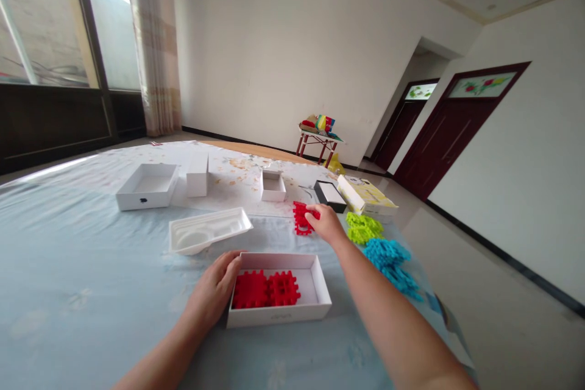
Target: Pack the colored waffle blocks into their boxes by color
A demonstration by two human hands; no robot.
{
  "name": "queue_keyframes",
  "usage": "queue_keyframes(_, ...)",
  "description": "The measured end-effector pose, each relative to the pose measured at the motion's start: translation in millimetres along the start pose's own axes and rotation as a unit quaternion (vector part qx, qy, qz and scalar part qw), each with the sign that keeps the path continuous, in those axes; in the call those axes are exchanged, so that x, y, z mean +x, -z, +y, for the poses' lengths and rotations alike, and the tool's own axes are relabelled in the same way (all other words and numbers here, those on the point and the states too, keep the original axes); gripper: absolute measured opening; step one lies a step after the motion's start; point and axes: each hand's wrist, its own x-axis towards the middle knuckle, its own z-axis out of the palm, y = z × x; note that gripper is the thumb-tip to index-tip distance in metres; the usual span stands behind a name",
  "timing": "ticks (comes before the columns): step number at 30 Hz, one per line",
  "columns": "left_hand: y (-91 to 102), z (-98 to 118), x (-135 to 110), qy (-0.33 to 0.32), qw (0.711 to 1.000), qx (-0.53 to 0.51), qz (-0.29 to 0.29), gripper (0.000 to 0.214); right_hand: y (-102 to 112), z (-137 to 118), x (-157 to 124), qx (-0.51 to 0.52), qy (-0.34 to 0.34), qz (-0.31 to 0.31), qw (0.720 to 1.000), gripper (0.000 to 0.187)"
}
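The right hand [325, 223] has its fingers gripping a red piece [300, 217] at one o'clock from the box [278, 315]; the left hand [214, 286] touches the box's ten-o'clock corner, whether gripping I cannot tell.

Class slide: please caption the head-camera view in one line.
Left hand against a white box holding red toothed pieces; right hand on more red pieces beyond it.

Brightly lit from a window [46, 24] at left, beside a banded curtain [155, 42]. Bounded by a pale far wall [283, 42] and dark red doors [441, 134] at right. Furnished with a cloth-covered worktop [91, 304] near and a small stand [320, 134] far, over a shiny floor [484, 298].
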Motion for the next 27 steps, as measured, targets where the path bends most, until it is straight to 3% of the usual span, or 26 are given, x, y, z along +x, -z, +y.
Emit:
queue_keyframes(5,-0.6,-2.3,0.7,-0.006,1.0,0.007,-0.003,0.044,-12.6,19.8,39.5,-0.082,-0.044,-0.025,0.995,0.031)
queue_keyframes(13,0.3,-1.9,0.2,0.0,1.0,0.012,0.007,0.041,-44.8,6.3,82.9,-0.135,-0.021,-0.149,0.979,0.054)
queue_keyframes(16,0.5,-1.8,-0.2,0.0,1.0,0.013,0.017,0.04,-54.6,3.3,88.0,-0.155,-0.026,-0.18,0.971,0.056)
queue_keyframes(20,0.3,-1.7,0.0,-0.003,1.0,0.017,0.024,0.039,-59.6,7.4,85.3,-0.166,-0.027,-0.211,0.963,0.046)
queue_keyframes(27,-0.6,-3.2,0.5,-0.008,0.999,0.025,0.019,0.04,-50.7,14.1,78.4,-0.14,0.014,-0.227,0.964,0.038)
